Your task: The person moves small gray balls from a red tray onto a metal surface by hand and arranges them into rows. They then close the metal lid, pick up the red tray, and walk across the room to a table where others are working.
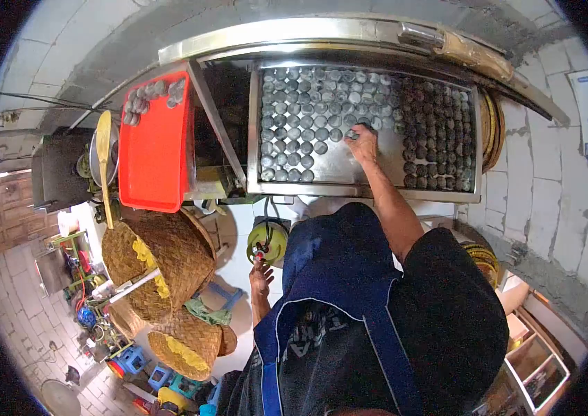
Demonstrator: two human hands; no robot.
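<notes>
Rows of small round grey pieces (pixel 294 111) lie on a metal tray (pixel 377 173); those toward its right side look darker. My right hand (pixel 363 143) reaches over the middle of the tray, its fingers closed round a few grey pieces (pixel 355 132) beside the rows. Down at the left of my body, my left hand (pixel 261 276) hangs near the green gas cylinder (pixel 267 243); its fingers are slightly curled and apart, with nothing seen in them. A red tray (pixel 153 152) to the left holds several more grey pieces (pixel 145 97) at its far end.
A wooden paddle (pixel 104 159) rests by the red tray's left side. Woven baskets (pixel 169 256) with yellow material stand at the lower left, near a green cloth (pixel 209 313). Along the far side of the metal tray runs a metal frame (pixel 308 31). Shelves (pixel 537 367) stand at the lower right.
</notes>
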